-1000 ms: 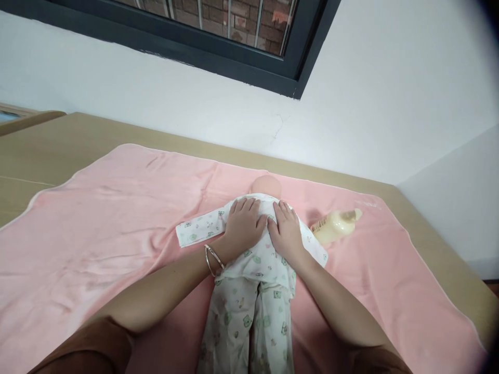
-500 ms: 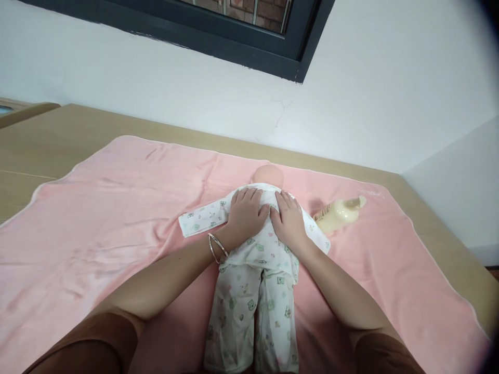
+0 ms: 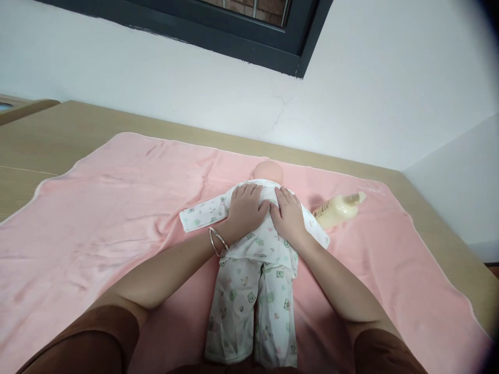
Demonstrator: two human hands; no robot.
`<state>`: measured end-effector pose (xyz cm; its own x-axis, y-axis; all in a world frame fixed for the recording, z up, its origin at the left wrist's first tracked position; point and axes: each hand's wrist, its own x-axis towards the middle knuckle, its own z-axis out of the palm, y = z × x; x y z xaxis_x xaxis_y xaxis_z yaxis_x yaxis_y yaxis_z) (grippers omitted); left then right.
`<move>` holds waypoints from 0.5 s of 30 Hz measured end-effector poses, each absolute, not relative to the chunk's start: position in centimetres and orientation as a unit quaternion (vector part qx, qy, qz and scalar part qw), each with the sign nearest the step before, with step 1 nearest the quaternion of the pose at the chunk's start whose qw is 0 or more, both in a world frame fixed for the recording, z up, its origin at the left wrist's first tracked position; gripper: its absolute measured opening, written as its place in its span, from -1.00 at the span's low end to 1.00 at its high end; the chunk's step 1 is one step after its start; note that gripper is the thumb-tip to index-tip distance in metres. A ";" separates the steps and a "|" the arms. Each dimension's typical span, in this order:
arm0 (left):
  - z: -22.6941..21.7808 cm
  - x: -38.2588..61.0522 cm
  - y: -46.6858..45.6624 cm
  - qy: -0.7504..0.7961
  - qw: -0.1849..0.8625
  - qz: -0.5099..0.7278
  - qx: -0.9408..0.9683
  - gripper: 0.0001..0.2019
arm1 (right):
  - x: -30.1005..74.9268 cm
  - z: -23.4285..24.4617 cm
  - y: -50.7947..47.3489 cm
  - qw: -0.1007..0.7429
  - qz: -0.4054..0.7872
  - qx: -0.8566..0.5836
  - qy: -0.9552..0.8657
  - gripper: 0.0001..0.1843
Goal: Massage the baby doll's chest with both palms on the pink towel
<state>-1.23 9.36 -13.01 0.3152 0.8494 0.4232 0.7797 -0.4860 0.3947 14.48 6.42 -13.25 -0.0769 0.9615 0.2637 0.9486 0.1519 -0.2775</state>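
A baby doll (image 3: 268,170) lies on a pink blanket (image 3: 148,176), its bald head toward the wall. It is dressed in a white printed top (image 3: 260,243) and matching trousers (image 3: 234,306). My left hand (image 3: 246,209) rests flat on the left upper part of the top, fingers stretched toward the head. On the right side of the top lies my right hand (image 3: 289,217), also flat, its thumb close to the other thumb. A bracelet (image 3: 217,241) circles my left wrist. The doll's face and hands are hidden.
A pale yellow pump bottle (image 3: 337,210) lies on its side right of the doll, partly behind the sleeve. The wooden tabletop (image 3: 97,117) shows around the blanket. Behind it stand a white wall (image 3: 218,93) and a dark window frame (image 3: 234,41).
The view has shifted very slightly. Both hands stay at the same place on the doll's top, and nothing else has visibly moved.
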 end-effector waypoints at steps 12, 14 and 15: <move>-14.2 -1.1 10.1 0.482 0.003 0.318 0.817 -0.69 | 14.7 -12.6 6.6 0.180 0.009 -0.639 -0.748 -0.38; -14.0 -1.1 9.7 0.477 -0.019 0.312 0.822 -0.69 | 14.4 -12.3 6.3 0.165 0.004 -0.644 -0.747 -0.39; -13.8 -1.1 9.4 0.473 -0.032 0.304 0.827 -0.70 | 14.2 -12.1 6.0 0.154 0.000 -0.648 -0.746 -0.39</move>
<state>-1.15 9.41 -13.78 0.3689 0.7619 0.5323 0.8009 -0.5512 0.2340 14.21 6.03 -12.12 -0.1131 0.9665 0.2305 0.9665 0.1608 -0.2000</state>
